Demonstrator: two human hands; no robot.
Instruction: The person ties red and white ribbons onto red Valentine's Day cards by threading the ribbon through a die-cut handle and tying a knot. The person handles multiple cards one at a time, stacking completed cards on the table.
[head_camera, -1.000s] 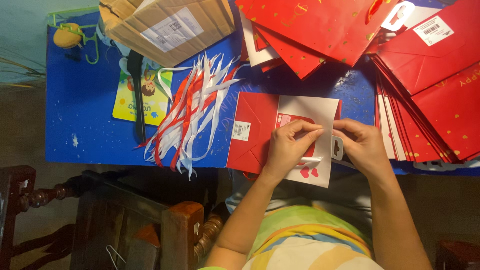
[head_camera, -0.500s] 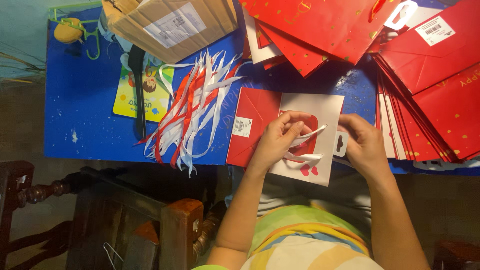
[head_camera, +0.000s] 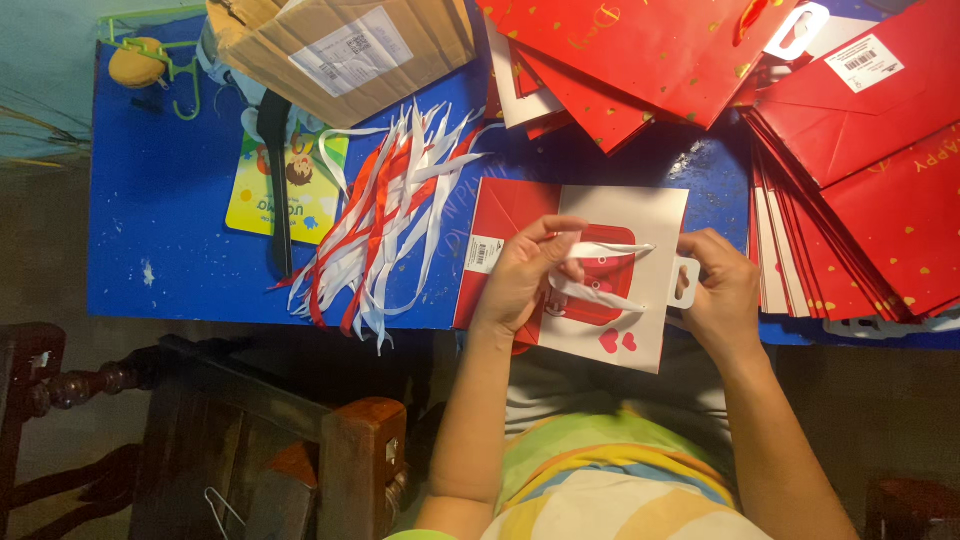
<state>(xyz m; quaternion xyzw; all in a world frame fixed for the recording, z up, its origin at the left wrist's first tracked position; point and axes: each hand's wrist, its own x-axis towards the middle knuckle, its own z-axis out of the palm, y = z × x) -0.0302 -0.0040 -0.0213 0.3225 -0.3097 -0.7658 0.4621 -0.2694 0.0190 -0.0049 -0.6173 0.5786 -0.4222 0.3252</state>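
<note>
Ribbon on a flat paper bag

Left hand (head_camera: 520, 275) is pinched shut on a white ribbon (head_camera: 600, 250), right hand (head_camera: 722, 290) grips the bag (head_camera: 655, 215) by its handle cutout. Bag lies flat at the blue table's (head_camera: 170, 220) near edge. Ribbon looks light, floppy and probably slippery, so I'd pinch close to its end. Bag's thin, creases easily.
</note>
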